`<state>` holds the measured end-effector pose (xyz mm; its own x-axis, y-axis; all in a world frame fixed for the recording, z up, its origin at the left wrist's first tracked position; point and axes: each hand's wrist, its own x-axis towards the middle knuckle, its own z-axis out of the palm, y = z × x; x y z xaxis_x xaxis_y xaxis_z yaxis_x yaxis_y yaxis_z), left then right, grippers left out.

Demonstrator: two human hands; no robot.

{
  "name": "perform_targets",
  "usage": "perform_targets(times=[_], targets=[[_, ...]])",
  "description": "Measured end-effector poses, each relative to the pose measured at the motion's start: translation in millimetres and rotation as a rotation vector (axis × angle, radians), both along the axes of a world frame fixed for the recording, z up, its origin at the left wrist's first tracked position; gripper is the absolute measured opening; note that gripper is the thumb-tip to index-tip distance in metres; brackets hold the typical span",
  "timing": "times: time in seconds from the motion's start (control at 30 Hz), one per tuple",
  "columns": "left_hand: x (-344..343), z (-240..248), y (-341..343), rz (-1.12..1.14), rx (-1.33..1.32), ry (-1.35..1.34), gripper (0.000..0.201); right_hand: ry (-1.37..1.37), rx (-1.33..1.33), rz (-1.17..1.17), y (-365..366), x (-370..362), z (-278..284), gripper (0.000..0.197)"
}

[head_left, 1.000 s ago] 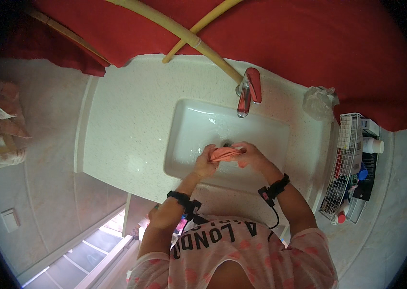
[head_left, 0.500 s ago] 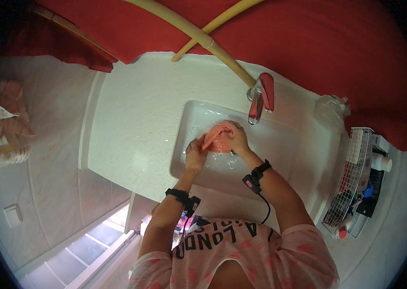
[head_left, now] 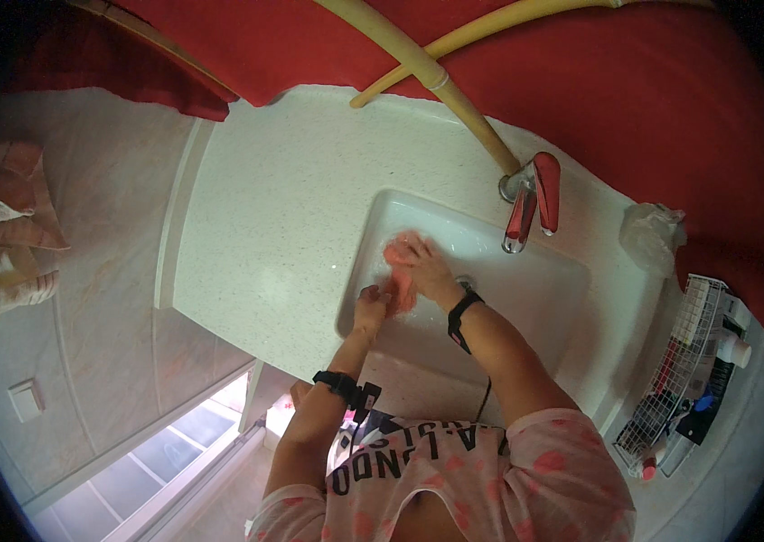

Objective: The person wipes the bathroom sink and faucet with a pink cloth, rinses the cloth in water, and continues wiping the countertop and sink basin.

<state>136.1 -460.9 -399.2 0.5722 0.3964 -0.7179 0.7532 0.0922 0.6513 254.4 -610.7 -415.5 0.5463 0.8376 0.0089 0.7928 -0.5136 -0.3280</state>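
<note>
Lying near-to-far in the sink (head_left: pixel 526 312), coral cloth (head_left: pixel 403 289) has right hand (head_left: pixel 430 272), fingers extended, over its far end; left hand (head_left: pixel 370 310) curls at near-left edge, hold unclear.

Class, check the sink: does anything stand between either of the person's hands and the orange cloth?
Nothing visible does. The right hand lies on the orange cloth; the left hand is at its left edge. The faucet stands clear, to the right.

From a bunch between my hands, the salmon cloth (head_left: pixel 402 294) now reaches down the left part of the sink (head_left: pixel 526 303) — my right fingers (head_left: pixel 414 245) splayed over its far end, my left fingers (head_left: pixel 371 294) at its near end.
</note>
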Motion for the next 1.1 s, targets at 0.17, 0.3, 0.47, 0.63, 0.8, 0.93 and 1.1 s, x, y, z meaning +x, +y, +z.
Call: perform_targets(times=[0.17,0.3,0.47,0.63,0.8,0.93,1.1], targets=[[2.3,7.7,-1.9,-0.014,0.064,0.007,0.053,0.172,-0.007,-0.248,7.9,-5.8,10.6,0.075],[29.0,24.9,-21.8,0.051,-0.127,0.076,0.052,0.257,-0.014,-0.131,-32.2,-55.6,-27.8,0.048],[-7.2,-21.3,15.4,-0.074,0.061,0.083,0.052,0.112,-0.038,0.068,-2.0,-34.9,18.1,0.047],[23.9,24.4,-28.0,0.019,-0.074,0.079,0.048,0.027,-0.102,-0.042,-16.1,32.5,-3.0,0.047],[21.2,26.5,-27.5,0.003,-0.112,0.064,0.048,-0.097,0.019,-0.15,-85.9,41.3,-22.0,0.053],[17.8,33.5,-34.8,-0.033,-0.118,0.101,0.047,-0.012,-0.097,-0.255,-147.8,9.7,-14.0,0.055],[12.9,48.1,-40.5,-0.037,-0.122,0.1,0.046,0.214,-0.359,-0.395,-179.3,-43.9,43.2,0.065]])
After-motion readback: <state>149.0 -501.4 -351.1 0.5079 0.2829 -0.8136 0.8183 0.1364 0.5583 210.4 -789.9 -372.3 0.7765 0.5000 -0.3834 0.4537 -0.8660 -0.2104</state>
